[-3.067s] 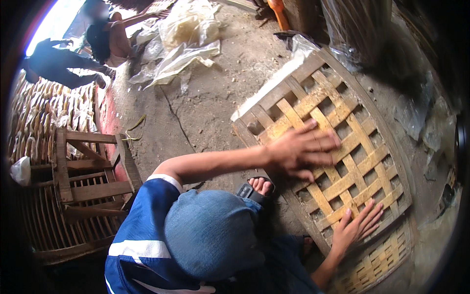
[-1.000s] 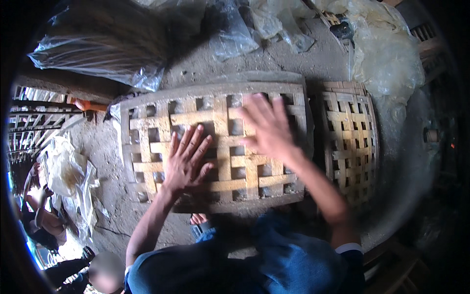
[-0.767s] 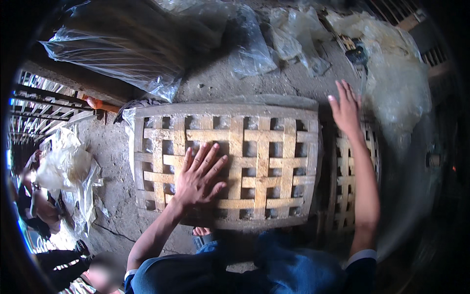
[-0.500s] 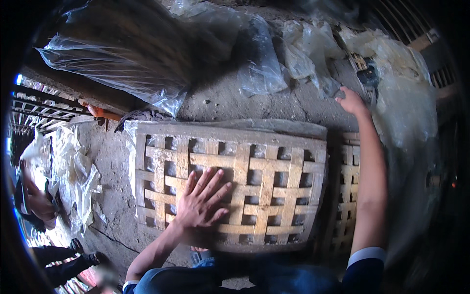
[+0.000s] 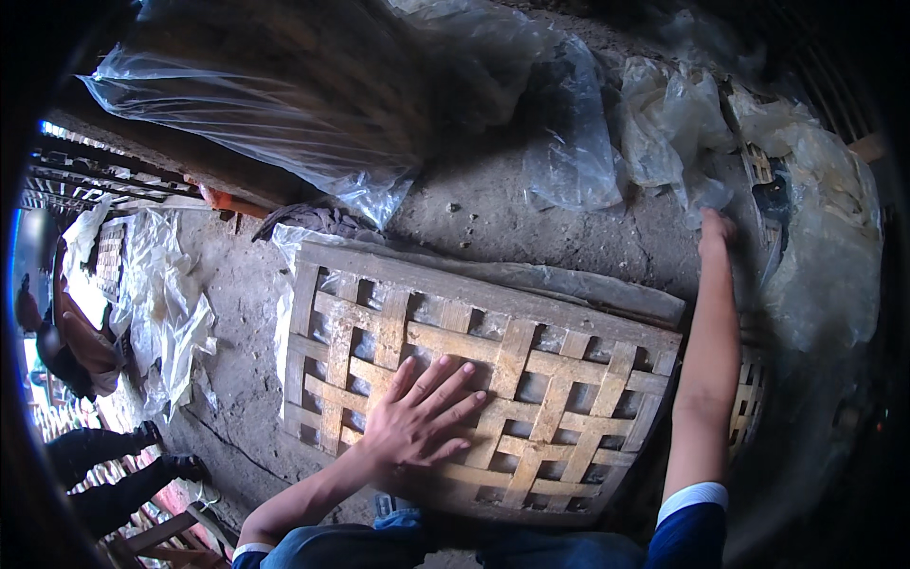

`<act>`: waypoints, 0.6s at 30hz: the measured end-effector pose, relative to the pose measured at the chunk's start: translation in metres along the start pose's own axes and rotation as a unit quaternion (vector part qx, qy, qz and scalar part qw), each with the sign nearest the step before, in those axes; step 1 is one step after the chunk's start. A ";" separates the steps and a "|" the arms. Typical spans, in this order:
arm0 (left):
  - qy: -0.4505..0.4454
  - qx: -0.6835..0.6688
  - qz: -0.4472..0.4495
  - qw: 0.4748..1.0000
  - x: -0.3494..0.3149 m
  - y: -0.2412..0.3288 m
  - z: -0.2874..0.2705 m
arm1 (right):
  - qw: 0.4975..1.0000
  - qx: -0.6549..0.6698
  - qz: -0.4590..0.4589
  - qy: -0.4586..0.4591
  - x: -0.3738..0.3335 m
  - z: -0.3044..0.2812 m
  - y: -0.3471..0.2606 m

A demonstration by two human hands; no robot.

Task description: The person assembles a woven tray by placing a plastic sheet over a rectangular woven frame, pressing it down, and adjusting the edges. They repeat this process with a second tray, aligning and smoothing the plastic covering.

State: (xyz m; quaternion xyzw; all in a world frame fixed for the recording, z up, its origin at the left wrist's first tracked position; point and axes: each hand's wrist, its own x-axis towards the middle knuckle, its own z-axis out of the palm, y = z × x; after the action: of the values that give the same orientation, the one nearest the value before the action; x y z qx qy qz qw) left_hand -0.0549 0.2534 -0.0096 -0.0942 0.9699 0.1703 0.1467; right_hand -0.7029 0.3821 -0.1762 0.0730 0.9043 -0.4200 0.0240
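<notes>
My left hand (image 5: 422,412) lies flat, fingers spread, on a rectangular wooden frame (image 5: 555,370) woven with flat bamboo strips. The frame is in front of my knees, tilted a little down to the right. Stretched far out to the right, my right hand (image 5: 718,229) has its fingers drawn in at the lower end of a crumpled clear plastic sheet (image 5: 664,133). It seems to pinch the sheet's edge, though the fingertips are partly hidden. Beneath the woven frame, the edge of another plastic sheet (image 5: 588,284) sticks out along its far side.
A large plastic-covered bulk (image 5: 284,104) stands at the far left. More plastic (image 5: 573,142) lies on the dirt floor (image 5: 474,213). Another woven frame (image 5: 747,398) is past my right forearm. Crumpled plastic (image 5: 166,303) and a person's dark-clothed legs (image 5: 123,474) are at left.
My right hand has gone from an extended finger and thumb to drawn-in fingers at the plastic. The view has turned, so the frame appears lower and more tilted. My left hand stays on it.
</notes>
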 end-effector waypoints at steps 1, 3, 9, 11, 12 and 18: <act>0.011 -0.017 0.016 1.000 0.008 0.000 0.003 | 0.995 0.099 0.028 0.010 0.026 -0.026 0.001; 0.004 -0.006 0.000 1.000 -0.001 -0.001 0.002 | 0.996 0.008 -0.052 0.071 0.003 -0.030 -0.033; 0.037 0.004 0.019 0.999 0.001 -0.001 -0.001 | 0.901 0.097 -0.406 0.122 -0.107 -0.143 -0.180; 0.058 -0.016 0.035 0.998 0.002 -0.002 0.000 | 0.848 0.117 -0.508 0.097 -0.181 -0.181 -0.218; 0.086 -0.062 0.044 0.993 0.002 -0.006 0.002 | 0.841 0.063 -0.530 0.089 -0.230 -0.194 -0.231; 0.275 -0.579 0.028 0.767 -0.004 0.005 -0.057 | 0.726 -0.080 -0.677 -0.093 -0.440 -0.195 -0.198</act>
State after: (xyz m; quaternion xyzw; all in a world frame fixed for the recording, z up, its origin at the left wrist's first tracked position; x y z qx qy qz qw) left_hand -0.0673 0.2381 0.0446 -0.1768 0.6878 0.6707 -0.2139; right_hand -0.2943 0.3556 0.1454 -0.6002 0.7369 -0.2556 -0.1769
